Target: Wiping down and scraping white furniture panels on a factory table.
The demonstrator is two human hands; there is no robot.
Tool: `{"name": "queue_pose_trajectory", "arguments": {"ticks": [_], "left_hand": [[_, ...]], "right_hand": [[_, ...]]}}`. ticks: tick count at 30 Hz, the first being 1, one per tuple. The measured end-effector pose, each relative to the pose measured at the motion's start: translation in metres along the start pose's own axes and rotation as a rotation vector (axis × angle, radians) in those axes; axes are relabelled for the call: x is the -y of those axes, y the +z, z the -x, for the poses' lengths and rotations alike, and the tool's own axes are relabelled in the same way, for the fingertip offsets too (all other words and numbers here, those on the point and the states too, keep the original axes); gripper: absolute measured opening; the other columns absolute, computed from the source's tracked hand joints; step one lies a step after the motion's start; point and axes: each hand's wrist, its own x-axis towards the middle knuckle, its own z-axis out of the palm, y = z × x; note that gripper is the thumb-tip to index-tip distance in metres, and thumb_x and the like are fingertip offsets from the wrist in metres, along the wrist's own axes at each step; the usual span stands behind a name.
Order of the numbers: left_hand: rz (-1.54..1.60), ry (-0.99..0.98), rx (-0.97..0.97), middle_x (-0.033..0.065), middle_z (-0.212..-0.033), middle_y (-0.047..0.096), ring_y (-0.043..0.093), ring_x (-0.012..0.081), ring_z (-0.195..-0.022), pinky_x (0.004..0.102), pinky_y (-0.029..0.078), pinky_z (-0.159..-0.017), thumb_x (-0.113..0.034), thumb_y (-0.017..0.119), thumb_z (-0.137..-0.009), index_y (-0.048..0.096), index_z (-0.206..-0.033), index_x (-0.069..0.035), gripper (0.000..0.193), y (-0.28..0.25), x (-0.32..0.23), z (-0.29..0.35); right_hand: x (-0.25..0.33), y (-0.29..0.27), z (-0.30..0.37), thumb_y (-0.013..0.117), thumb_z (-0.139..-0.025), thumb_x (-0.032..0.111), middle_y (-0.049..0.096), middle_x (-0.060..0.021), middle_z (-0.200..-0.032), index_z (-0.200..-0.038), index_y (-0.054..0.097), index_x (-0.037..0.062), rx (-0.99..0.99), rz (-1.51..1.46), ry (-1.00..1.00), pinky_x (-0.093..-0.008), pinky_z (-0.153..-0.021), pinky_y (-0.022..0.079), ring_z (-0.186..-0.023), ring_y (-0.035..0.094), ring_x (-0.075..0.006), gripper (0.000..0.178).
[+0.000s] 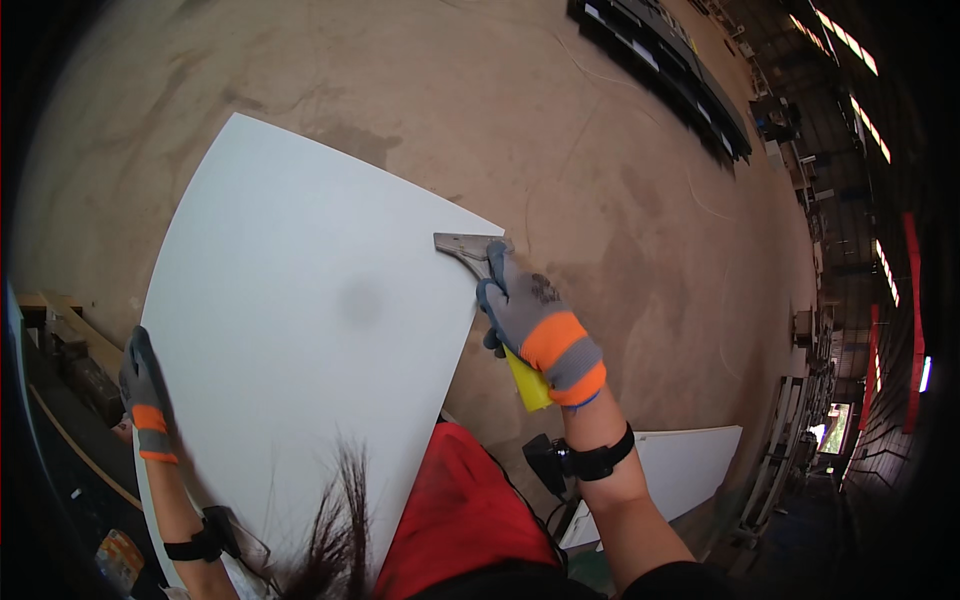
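Observation:
A large white panel (300, 260) lies in front of me, one corner pointing away to the far left. My right hand (530, 305), in a grey glove with an orange-striped cuff, is closed round a scraper (465, 246) with a wide metal head and a yellow handle end. The scraper's head is over the panel's far right corner; whether its blade touches the surface I cannot tell. At the panel's left edge, my left hand (143, 375), gloved alike, grips the rim, with part of its fingers hidden.
Another white panel (685, 460) is low on the right, behind my right forearm. A stack of long black pieces (665, 70) lies on the brown floor (620, 230) at the far right. Boards and dark items (75, 350) crowd the left side. Racks and equipment line the right.

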Motion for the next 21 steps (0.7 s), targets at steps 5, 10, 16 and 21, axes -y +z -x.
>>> {"name": "queue_pose_trajectory", "arguments": {"ticks": [5, 10, 16, 21], "left_hand": [[-0.017, 0.040, 0.018, 0.0145, -0.127, 0.062, 0.058, 0.0261, -0.117, 0.0349, 0.042, -0.100, -0.038, 0.042, -0.100, 0.057, -0.129, -0.001, 0.049, 0.000, 0.012, -0.005], [-0.050, 0.057, -0.007, 0.0146, -0.127, 0.062, 0.058, 0.0274, -0.116, 0.0358, 0.042, -0.099, -0.038, 0.041, -0.100, 0.057, -0.128, -0.001, 0.049, -0.001, 0.017, -0.005], [-0.072, -0.038, 0.017, 0.0157, -0.127, 0.061, 0.057, 0.0265, -0.117, 0.0343, 0.042, -0.101, -0.036, 0.043, -0.101, 0.056, -0.128, 0.002, 0.049, -0.001, -0.018, 0.006], [-0.004, -0.054, -0.004, 0.0169, -0.125, 0.062, 0.058, 0.0273, -0.114, 0.0354, 0.042, -0.100, -0.042, 0.042, -0.100, 0.056, -0.129, 0.001, 0.054, -0.006, -0.021, 0.013]], "right_hand": [[-0.005, -0.005, -0.003, 0.042, -0.094, 0.021, 0.065, -0.0162, -0.075, -0.142, 0.032, -0.0036, 0.050, -0.003, -0.028, -0.0367, -0.056, 0.053, -0.055, 0.065, -0.0226, 0.054], [0.003, -0.011, -0.004, 0.044, -0.091, 0.019, 0.065, -0.0157, -0.076, -0.140, 0.034, -0.0029, 0.030, -0.071, -0.018, -0.0364, -0.054, 0.052, -0.054, 0.064, -0.0229, 0.054], [-0.013, -0.012, -0.003, 0.048, -0.088, 0.020, 0.063, -0.0150, -0.075, -0.147, 0.026, 0.0018, 0.083, 0.030, -0.082, -0.0351, -0.050, 0.051, -0.048, 0.060, -0.0215, 0.066], [-0.036, -0.029, -0.011, 0.054, -0.088, 0.030, 0.058, -0.0186, -0.123, -0.150, 0.025, 0.0144, 0.076, 0.471, -0.187, -0.0420, -0.088, 0.048, -0.106, 0.059, -0.0359, 0.071]]}}
